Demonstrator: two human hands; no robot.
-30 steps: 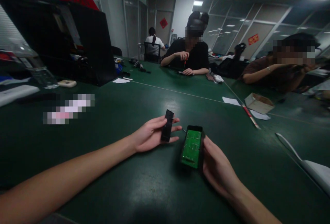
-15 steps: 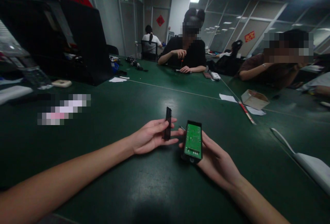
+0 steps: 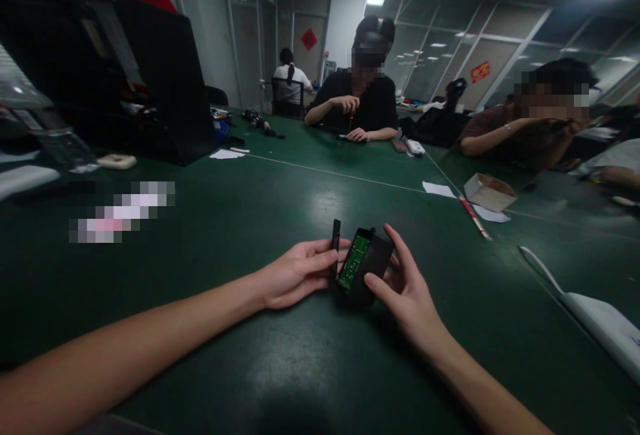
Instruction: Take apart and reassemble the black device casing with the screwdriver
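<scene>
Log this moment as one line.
left hand: holds slim black cover strip | right hand: holds black casing with green circuit board | surface: green table

Left hand grips black cover; right hand tilts casing.

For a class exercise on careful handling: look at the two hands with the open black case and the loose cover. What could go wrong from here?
1. The right hand tilts the case on its side, board exposed; the board might slip out.
2. The left hand pinches the thin cover by its edge only; it could drop onto the table.
3. Bare fingertips lie close to the board and might touch it.
</scene>
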